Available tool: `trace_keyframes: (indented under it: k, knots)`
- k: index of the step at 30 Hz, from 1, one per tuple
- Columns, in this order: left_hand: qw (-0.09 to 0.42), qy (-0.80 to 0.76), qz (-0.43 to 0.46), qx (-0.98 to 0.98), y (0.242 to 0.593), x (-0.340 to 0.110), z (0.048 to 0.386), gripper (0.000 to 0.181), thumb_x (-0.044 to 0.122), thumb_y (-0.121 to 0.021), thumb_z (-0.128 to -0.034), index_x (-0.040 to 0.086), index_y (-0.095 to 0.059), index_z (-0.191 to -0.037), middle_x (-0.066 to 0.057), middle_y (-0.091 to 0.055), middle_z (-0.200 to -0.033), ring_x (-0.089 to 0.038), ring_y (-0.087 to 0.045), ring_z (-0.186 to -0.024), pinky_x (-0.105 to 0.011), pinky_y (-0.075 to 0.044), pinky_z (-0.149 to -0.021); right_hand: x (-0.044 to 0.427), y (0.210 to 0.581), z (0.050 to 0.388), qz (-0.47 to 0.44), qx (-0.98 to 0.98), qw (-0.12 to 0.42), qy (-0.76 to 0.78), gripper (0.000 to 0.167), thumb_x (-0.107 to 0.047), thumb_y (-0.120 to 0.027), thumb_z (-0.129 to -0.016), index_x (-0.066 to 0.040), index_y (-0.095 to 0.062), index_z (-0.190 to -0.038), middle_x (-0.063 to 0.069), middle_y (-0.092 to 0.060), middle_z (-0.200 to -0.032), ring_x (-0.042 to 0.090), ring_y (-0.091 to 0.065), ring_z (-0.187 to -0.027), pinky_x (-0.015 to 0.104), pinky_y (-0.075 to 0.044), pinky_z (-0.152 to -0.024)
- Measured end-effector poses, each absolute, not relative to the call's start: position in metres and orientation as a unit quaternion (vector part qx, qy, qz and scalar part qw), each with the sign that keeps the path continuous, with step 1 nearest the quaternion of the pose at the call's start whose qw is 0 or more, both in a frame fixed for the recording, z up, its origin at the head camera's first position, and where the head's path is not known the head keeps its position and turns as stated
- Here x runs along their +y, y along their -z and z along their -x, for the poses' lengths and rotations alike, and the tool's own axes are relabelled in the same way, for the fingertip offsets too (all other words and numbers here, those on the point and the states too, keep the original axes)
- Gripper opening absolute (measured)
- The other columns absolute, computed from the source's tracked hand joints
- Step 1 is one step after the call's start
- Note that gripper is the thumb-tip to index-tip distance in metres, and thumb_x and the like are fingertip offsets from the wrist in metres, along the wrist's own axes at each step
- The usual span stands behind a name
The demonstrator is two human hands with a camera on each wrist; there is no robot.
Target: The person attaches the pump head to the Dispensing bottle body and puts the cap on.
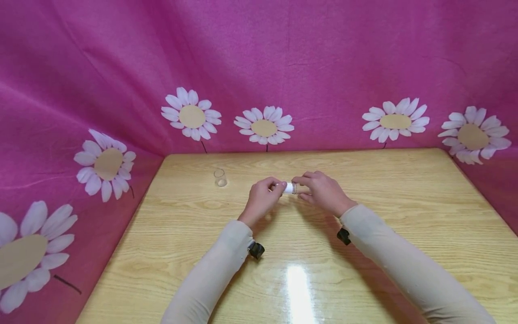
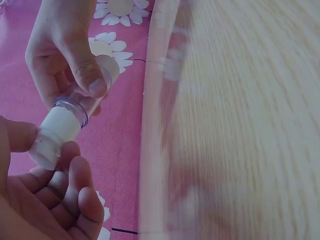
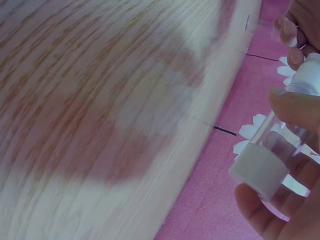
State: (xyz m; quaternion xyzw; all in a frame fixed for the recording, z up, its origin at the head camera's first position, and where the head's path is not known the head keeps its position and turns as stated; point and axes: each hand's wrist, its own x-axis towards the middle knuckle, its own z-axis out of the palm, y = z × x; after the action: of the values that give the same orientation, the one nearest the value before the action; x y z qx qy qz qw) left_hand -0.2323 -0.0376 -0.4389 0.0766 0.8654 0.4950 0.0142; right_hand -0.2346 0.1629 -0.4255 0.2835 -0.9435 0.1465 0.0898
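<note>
Both hands hold a small clear bottle [image 2: 89, 102] just above the table, lying roughly sideways between them. Its white top [image 2: 59, 127] is pinched between the thumb and fingers of my left hand [image 1: 263, 200]. My right hand [image 1: 323, 191] grips the see-through body, thumb on one side and fingers on the other. The right wrist view shows a white band [image 3: 260, 170] at the far end of the body. To the left of the hands, a clear cylindrical cap [image 1: 220, 178] stands on the table, touched by neither hand.
The wood-grain table [image 1: 182, 256] reaches a pink cloth [image 1: 323, 54] printed with white daisies at the back and both sides. Each sleeved forearm wears a black strap mount [image 1: 256, 250] near the wrist. A bright light reflection lies on the front of the table.
</note>
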Motion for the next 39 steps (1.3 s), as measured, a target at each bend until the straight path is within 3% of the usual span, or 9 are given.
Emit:
trace_keyframes:
  k: [7,12,18,22,26,39]
  knots:
    - [0.026,-0.519,-0.121,0.846,0.4407,-0.0421,0.2294,0.032,0.023,-0.065,-0.0952,0.011,-0.062,-0.124,-0.008,-0.062,-0.112,-0.012,-0.054,-0.07,-0.023,-0.047,-0.057,0.1614,0.4253,0.237,-0.288,-0.941,0.1,-0.148,0.044,-0.02,-0.08,-0.084,-0.014,-0.068,-0.126,0.011,-0.072,-0.109,0.028,-0.068,-0.093,0.044,-0.059,-0.076]
    - [0.009,-0.521,-0.143,0.842,0.4448,-0.0441,0.2274,0.042,0.015,-0.069,-0.0918,0.009,-0.058,-0.131,-0.009,-0.06,-0.118,-0.01,-0.053,-0.071,-0.02,-0.046,-0.056,0.1607,0.4256,0.2371,-0.297,-0.937,0.099,-0.155,0.043,-0.017,-0.081,-0.083,-0.012,-0.068,-0.124,0.012,-0.072,-0.106,0.027,-0.068,-0.089,0.043,-0.059,-0.076]
    - [0.014,-0.534,-0.1,0.839,0.4463,-0.0423,0.2276,0.063,0.033,-0.064,-0.096,0.018,-0.038,-0.151,-0.005,-0.061,-0.123,-0.011,-0.058,-0.071,-0.025,-0.05,-0.062,0.1597,0.4273,0.237,-0.288,-0.94,0.086,-0.16,0.045,-0.018,-0.08,-0.084,-0.012,-0.067,-0.126,0.013,-0.072,-0.109,0.028,-0.068,-0.092,0.045,-0.059,-0.077]
    - [0.012,-0.524,-0.056,0.85,0.4456,-0.0405,0.2287,0.044,0.043,-0.057,-0.0978,0.015,-0.059,-0.131,-0.004,-0.066,-0.107,-0.012,-0.056,-0.073,-0.025,-0.046,-0.064,0.1567,0.4274,0.2364,-0.285,-0.941,0.085,-0.16,0.044,-0.018,-0.08,-0.084,-0.013,-0.068,-0.126,0.012,-0.072,-0.109,0.028,-0.068,-0.093,0.046,-0.059,-0.077]
    - [0.015,-0.517,-0.055,0.854,0.4451,-0.0414,0.2282,0.03,0.04,-0.06,-0.0968,0.014,-0.071,-0.105,-0.004,-0.064,-0.092,-0.013,-0.052,-0.073,-0.024,-0.042,-0.062,0.1542,0.4278,0.2363,-0.29,-0.94,0.084,-0.157,0.042,-0.017,-0.079,-0.084,-0.014,-0.068,-0.125,0.011,-0.072,-0.107,0.027,-0.068,-0.091,0.045,-0.058,-0.074]
    - [0.029,-0.506,-0.071,0.859,0.4439,-0.0442,0.2313,0.028,0.039,-0.059,-0.0978,0.016,-0.07,-0.108,-0.003,-0.064,-0.095,-0.013,-0.054,-0.071,-0.025,-0.046,-0.061,0.1534,0.4278,0.2361,-0.289,-0.94,0.082,-0.161,0.042,-0.019,-0.079,-0.084,-0.013,-0.068,-0.124,0.012,-0.072,-0.106,0.024,-0.068,-0.086,0.041,-0.058,-0.072]
